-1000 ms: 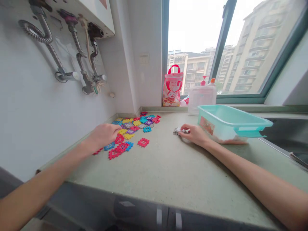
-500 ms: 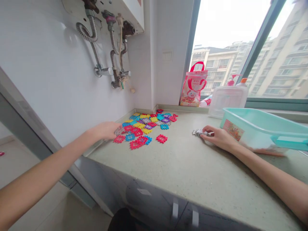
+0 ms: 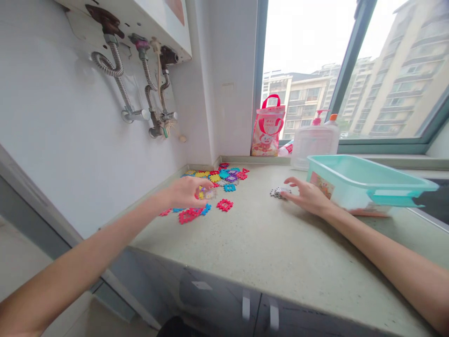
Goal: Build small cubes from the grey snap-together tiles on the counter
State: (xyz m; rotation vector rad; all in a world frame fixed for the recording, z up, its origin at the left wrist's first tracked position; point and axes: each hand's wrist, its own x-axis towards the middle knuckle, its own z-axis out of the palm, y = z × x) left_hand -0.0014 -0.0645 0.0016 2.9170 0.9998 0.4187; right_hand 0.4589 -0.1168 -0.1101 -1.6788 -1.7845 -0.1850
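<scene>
My left hand (image 3: 185, 191) is raised above a pile of coloured plastic interlocking building pieces (image 3: 214, 178). Its fingers pinch a pale grey building piece (image 3: 210, 193), smeared by motion. Red and blue pieces show below the hand, and a single red piece (image 3: 225, 205) lies just right of it. My right hand (image 3: 306, 195) rests on the counter with thumb and index finger apart. By its thumb tip lies a small group of grey pieces (image 3: 278, 192); whether the thumb touches them I cannot tell.
A mint-green plastic tub (image 3: 351, 180) stands right of my right hand on the counter (image 3: 252, 252). Behind are a clear pump bottle (image 3: 312, 145) and a pink-and-red bag (image 3: 268, 131) by the window. Pipes (image 3: 121, 82) hang on the left wall.
My left hand has lifted from the pile's left side and moved right with a grey piece. My right hand's fingers have parted from the grey piece they pinched. The view has shifted right.
</scene>
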